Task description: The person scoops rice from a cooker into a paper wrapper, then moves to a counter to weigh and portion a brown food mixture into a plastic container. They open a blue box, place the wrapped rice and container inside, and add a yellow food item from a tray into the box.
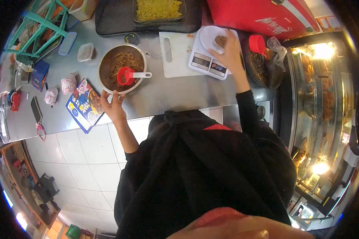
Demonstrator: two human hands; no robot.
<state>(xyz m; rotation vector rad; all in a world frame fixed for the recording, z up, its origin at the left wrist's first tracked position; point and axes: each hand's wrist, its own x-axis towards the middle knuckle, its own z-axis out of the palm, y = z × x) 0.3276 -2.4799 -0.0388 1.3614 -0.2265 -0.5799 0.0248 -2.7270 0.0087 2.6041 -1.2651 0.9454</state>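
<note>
My right hand (229, 53) is at a white digital kitchen scale (195, 53), its fingers around a small clear plastic cup (217, 47) with brown shredded food (220, 40) in it. The cup is on the scale's round platform. My left hand (114, 107) touches the near rim of a steel bowl (102, 78) with its fingertips, fingers apart. Brown shredded food (127, 60) lies in the bowl. A red measuring cup with a white handle (125, 76) rests in it, the handle lying over the right rim.
A white cutting board (179, 59) lies partly under the scale. Clear containers (86, 52), a printed leaflet (85, 104) and wrapped bundles (68, 83) are left. Behind stand a tray of yellow food (159, 10) and a red box (257, 18). A lit display cabinet (317, 113) is right.
</note>
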